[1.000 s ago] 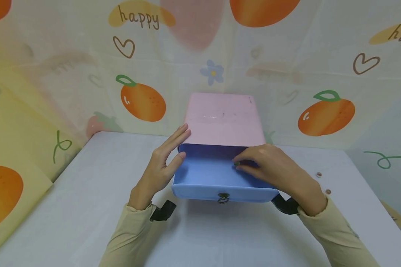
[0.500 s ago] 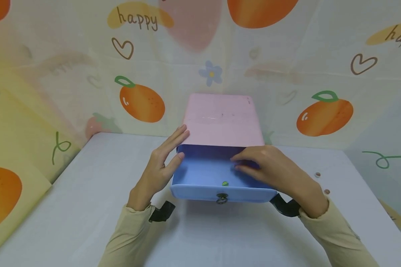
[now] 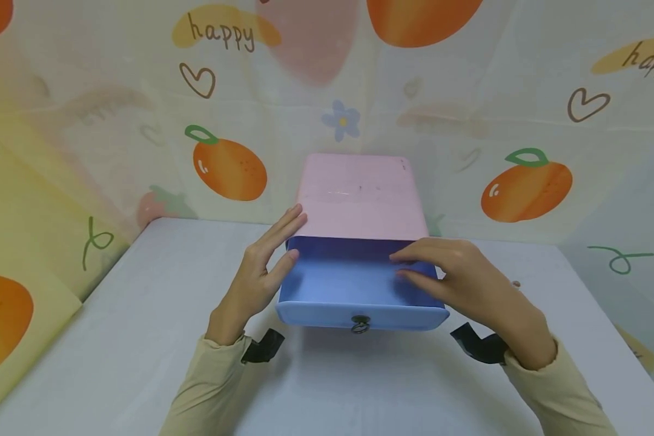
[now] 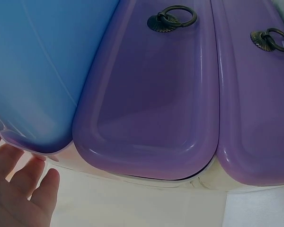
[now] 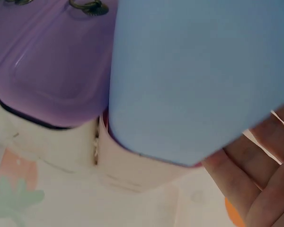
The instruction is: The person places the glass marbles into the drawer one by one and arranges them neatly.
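Observation:
A blue drawer (image 3: 327, 316) is pulled out of a small cabinet with a pink top (image 3: 360, 197), and a ring handle (image 3: 361, 326) hangs on its front. My left hand (image 3: 251, 284) rests along the cabinet's left front corner, fingertips at the pink side and thumb by the drawer's edge. Over the right side of the drawer is my right hand (image 3: 463, 275), its thumb and fingers apart with nothing between them. In the head view the visible drawer floor shows no bead; the part behind the front wall is hidden.
Two purple drawers (image 4: 151, 85) with ring handles, pushed in, share the cabinet's front with the blue one. A small round brownish piece (image 3: 516, 284) lies on the white table (image 3: 196, 260), right of the cabinet. A printed cloth (image 3: 447, 109) hangs behind.
My right hand let go of a small green piece, which dropped into the drawer near its front and is now out of sight. The hand has since drawn back rightward; the left stays put.

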Motion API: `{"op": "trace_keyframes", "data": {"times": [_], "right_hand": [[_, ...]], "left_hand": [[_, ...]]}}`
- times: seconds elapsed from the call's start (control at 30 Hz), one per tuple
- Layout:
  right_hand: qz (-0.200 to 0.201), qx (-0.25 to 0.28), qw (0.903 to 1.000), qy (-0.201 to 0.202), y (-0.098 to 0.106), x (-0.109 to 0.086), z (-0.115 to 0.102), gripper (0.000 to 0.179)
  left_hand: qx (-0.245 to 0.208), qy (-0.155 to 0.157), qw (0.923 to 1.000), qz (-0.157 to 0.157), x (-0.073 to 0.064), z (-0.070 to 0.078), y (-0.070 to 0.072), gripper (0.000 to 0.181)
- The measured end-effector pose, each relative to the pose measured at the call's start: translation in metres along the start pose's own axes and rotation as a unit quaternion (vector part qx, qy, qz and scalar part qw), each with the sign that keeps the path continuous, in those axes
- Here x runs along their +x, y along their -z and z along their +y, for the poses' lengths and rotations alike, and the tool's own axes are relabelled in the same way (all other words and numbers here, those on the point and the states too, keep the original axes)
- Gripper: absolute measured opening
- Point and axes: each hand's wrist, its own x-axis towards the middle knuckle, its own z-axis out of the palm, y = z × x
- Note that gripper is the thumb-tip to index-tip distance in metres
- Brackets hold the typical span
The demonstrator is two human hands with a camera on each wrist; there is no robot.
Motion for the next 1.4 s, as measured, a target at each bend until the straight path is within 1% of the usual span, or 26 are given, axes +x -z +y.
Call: {"op": "trace_keyframes", "data": {"times": [0.13,0.3,0.53,0.67,0.97,1.13,1.2,1.27,1.4], "right_hand": [[0.003,-0.01,0.9998,-0.019,0.005,-0.005,0.0,0.036],[0.011,-0.017,0.9995,-0.024,0.009,-0.01,-0.001,0.039],[0.041,-0.023,0.9985,-0.029,0.015,-0.019,0.001,0.047],[0.045,-0.03,0.9978,-0.039,0.016,-0.023,0.002,0.047],[0.044,-0.042,0.9951,-0.079,0.018,-0.035,0.005,0.043],[0.057,-0.033,0.9953,-0.071,0.019,-0.041,0.008,0.027],[0.062,-0.032,0.9951,-0.069,0.019,-0.043,0.009,0.026],[0.062,-0.034,0.9948,-0.073,0.018,-0.045,0.01,0.03],[0.052,-0.049,0.9933,-0.091,0.017,-0.05,0.011,0.045]], "left_hand": [[-0.002,-0.001,1.0,0.002,0.0,0.0,0.0,0.051],[-0.001,0.0,1.0,0.002,-0.001,0.0,0.0,0.051],[-0.001,0.0,1.0,0.001,-0.001,0.0,0.0,0.051],[-0.002,0.0,1.0,0.001,0.0,0.001,0.0,0.051],[-0.005,-0.001,1.0,0.002,-0.001,-0.001,0.0,0.051],[-0.005,-0.004,1.0,0.003,-0.001,-0.002,0.0,0.051],[-0.004,-0.004,1.0,0.002,-0.001,-0.002,0.0,0.051],[-0.003,-0.004,1.0,0.002,-0.001,-0.002,-0.001,0.052],[-0.003,-0.003,1.0,0.001,-0.001,-0.002,-0.001,0.051]]}}
